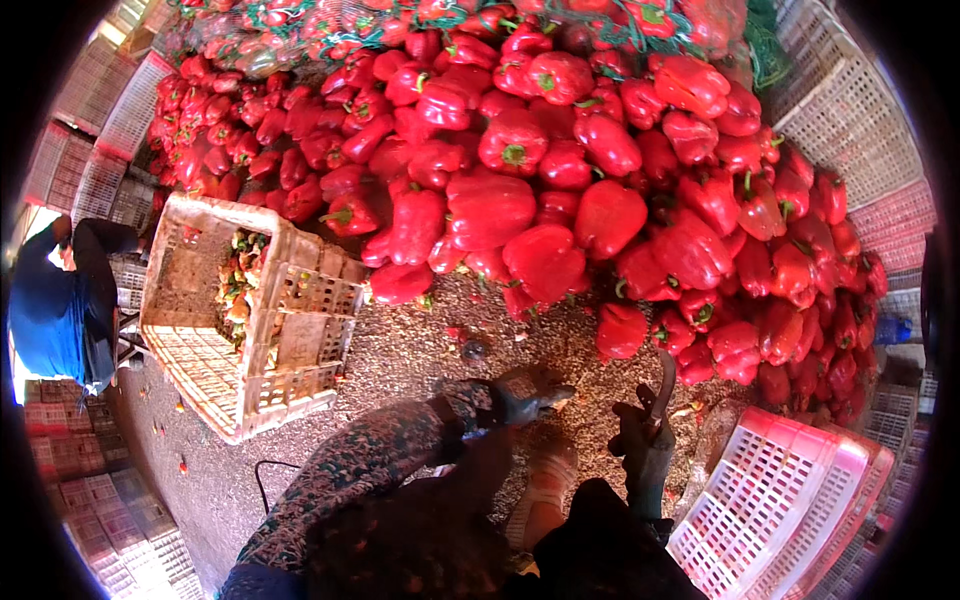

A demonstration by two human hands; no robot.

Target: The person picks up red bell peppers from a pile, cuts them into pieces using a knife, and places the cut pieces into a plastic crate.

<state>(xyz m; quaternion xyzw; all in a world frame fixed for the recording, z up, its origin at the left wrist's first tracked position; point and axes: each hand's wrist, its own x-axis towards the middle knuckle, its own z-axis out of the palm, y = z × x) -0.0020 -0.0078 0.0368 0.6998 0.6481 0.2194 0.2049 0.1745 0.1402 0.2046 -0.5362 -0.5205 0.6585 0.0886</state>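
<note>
A large heap of red bell peppers (491, 214) rises in front of me, its near edge just beyond my hands. My left hand (529, 394), in a dark glove, reaches rightward low over the ground, below a patterned sleeve. Its fingers point to the right, and whether they hold anything small is unclear. My right hand (643, 442), also gloved, grips a knife (664, 386) with a narrow curved blade pointing up toward the heap. One red pepper (622, 331) lies at the heap's edge, closest to the knife tip.
A tilted plastic crate (300, 330) holding pepper scraps (241, 285) is at left. Pink and white crates (757, 495) stand at right. Netting bags (315, 34) of peppers lie behind the heap. Another person (56, 307) sits at far left. Seeds litter the ground (420, 349).
</note>
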